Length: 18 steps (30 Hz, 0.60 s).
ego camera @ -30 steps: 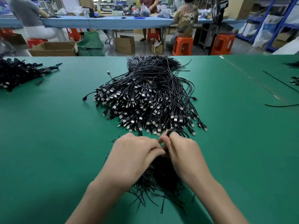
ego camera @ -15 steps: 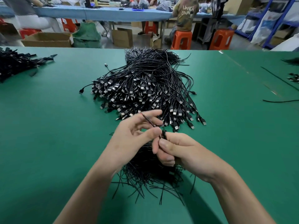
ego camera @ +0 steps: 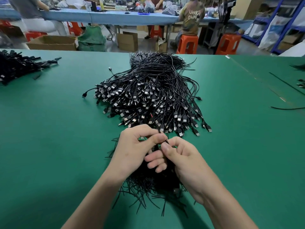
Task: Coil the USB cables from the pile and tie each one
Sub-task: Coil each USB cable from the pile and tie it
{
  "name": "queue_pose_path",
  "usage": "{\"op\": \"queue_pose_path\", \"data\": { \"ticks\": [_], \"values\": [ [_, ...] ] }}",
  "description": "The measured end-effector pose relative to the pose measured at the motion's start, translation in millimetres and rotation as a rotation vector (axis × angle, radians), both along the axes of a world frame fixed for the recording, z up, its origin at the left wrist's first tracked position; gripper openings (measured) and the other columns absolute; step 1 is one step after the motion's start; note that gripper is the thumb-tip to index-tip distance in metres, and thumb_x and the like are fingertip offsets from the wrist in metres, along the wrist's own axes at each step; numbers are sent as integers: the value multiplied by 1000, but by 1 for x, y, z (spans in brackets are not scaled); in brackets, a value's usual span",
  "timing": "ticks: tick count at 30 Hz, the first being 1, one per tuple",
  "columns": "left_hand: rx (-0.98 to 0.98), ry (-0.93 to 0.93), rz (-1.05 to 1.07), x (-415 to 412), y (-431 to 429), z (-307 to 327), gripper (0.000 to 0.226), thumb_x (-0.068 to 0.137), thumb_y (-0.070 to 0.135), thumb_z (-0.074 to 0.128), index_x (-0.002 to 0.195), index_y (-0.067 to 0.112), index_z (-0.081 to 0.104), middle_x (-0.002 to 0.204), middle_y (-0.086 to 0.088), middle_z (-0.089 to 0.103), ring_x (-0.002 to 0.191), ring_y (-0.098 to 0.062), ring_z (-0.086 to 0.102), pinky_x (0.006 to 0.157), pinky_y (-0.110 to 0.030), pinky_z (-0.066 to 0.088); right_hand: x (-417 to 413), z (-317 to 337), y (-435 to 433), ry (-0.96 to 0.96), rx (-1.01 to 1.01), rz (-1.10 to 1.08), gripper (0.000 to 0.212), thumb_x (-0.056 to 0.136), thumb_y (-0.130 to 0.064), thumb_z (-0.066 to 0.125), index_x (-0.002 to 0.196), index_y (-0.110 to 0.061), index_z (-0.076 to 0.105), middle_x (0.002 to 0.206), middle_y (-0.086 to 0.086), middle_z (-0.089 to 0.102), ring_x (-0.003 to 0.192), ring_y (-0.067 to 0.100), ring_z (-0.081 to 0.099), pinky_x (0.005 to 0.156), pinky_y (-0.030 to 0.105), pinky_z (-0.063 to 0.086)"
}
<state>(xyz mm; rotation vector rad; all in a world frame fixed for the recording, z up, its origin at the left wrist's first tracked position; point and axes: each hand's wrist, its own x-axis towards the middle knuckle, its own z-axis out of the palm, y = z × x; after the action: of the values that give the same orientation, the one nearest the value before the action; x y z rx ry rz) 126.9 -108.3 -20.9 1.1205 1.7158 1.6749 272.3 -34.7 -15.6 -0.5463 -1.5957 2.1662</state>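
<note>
Closest to the person, a loose heap of short black ties (ego camera: 148, 189) lies on the green table (ego camera: 49, 154), its ends fanning out toward the near edge. The two forearms cross over this heap and partly hide it.

Just above it the hands meet, fingertips touching. The left hand (ego camera: 133, 149) is curled, and its thumb and forefinger pinch a thin black strand (ego camera: 157, 128). The right hand (ego camera: 183, 156) pinches the same strand from the other side between its thumb and forefinger, with its other fingers folded beneath. The strand rises out of the pinch at a slant toward the pile and ends in a small red tip. Whether it is a cable or a tie cannot be told.

Just beyond the hands sits the pile of USB cables (ego camera: 148, 100), a big black mound in the middle of the table. Its metal plugs spread toward the person and its cords bunch up at the far end.

At the far left of the table lies a second heap of black cables (ego camera: 14, 68). A few loose black strands (ego camera: 287, 108) lie at the right edge.

Past the table stand cardboard boxes (ego camera: 52, 42), a green bag (ego camera: 91, 38) and orange stools (ego camera: 228, 43). A seated person (ego camera: 192, 20) works at a blue-covered bench (ego camera: 107, 17).
</note>
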Motion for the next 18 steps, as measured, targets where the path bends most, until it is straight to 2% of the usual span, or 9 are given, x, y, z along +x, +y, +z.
{"op": "queue_pose_path", "data": {
  "ticks": [3, 6, 7, 9, 10, 12, 15, 17, 18],
  "values": [
    [38, -79, 1, 5, 1, -3, 10, 88, 17, 78, 79, 15, 81, 77, 6, 70, 50, -14, 57, 53, -26, 51, 1, -6, -5, -39, 109, -227, 13, 99, -15, 63, 95, -3, 59, 82, 9, 77, 68, 13, 68, 63, 21, 52],
    [31, 16, 11, 5, 2, -2, 8, 83, 38, 80, 80, 31, 82, 87, 6, 76, 53, -10, 61, 59, -20, 50, 7, -11, -2, -188, 403, -363, 17, 95, -33, 68, 88, -17, 65, 78, -11, 67, 71, 4, 58, 68, 19, 44],
    [40, 14, 13, 5, 2, -1, 12, 81, 43, 83, 81, 31, 82, 88, 5, 76, 54, -10, 61, 59, -19, 50, 8, -12, -2, -227, 442, -333, 23, 97, -43, 60, 92, -20, 63, 84, -11, 68, 78, 5, 61, 73, 23, 46],
    [47, -1, 26, 6, 4, 1, 21, 78, 48, 79, 83, 29, 83, 84, 5, 76, 56, -9, 61, 58, -21, 51, 8, -14, -6, -224, 380, -162, 43, 97, -55, 39, 106, -19, 60, 99, -3, 74, 90, 11, 69, 82, 30, 52],
    [47, -1, 34, 6, 5, 1, 24, 77, 50, 75, 84, 29, 82, 81, 6, 75, 57, -8, 60, 58, -22, 51, 8, -14, -9, -189, 304, -72, 48, 99, -54, 33, 113, -17, 59, 101, 2, 75, 88, 15, 70, 79, 32, 54],
    [48, -6, 36, 7, 5, 3, 23, 77, 52, 74, 84, 31, 82, 71, 10, 70, 58, -6, 58, 55, -22, 51, 9, -14, -13, -121, 210, 36, 47, 106, -51, 30, 117, -14, 58, 88, 4, 72, 74, 18, 64, 69, 30, 52],
    [87, -81, -25, 8, 4, 2, 17, 84, 45, 80, 86, 29, 83, 68, 11, 66, 54, -8, 54, 51, -22, 48, 10, -16, -15, -135, 237, 36, 35, 103, -51, 36, 101, -27, 62, 71, -8, 49, 61, 13, 46, 60, 29, 44],
    [108, -128, -23, 13, 3, 1, 14, 88, 37, 76, 89, 25, 83, 77, 7, 72, 56, -9, 59, 56, -28, 51, 6, -18, -16, -200, 299, -57, 32, 101, -51, 38, 86, -31, 57, 65, -14, 45, 56, 8, 40, 54, 30, 36],
    [97, -131, 16, 16, 3, 0, 13, 90, 35, 73, 90, 25, 83, 81, 7, 74, 61, -7, 63, 62, -31, 52, 3, -19, -16, -248, 398, -128, 32, 103, -49, 37, 81, -32, 53, 62, -15, 46, 55, 6, 39, 55, 30, 34]
  ]
}}
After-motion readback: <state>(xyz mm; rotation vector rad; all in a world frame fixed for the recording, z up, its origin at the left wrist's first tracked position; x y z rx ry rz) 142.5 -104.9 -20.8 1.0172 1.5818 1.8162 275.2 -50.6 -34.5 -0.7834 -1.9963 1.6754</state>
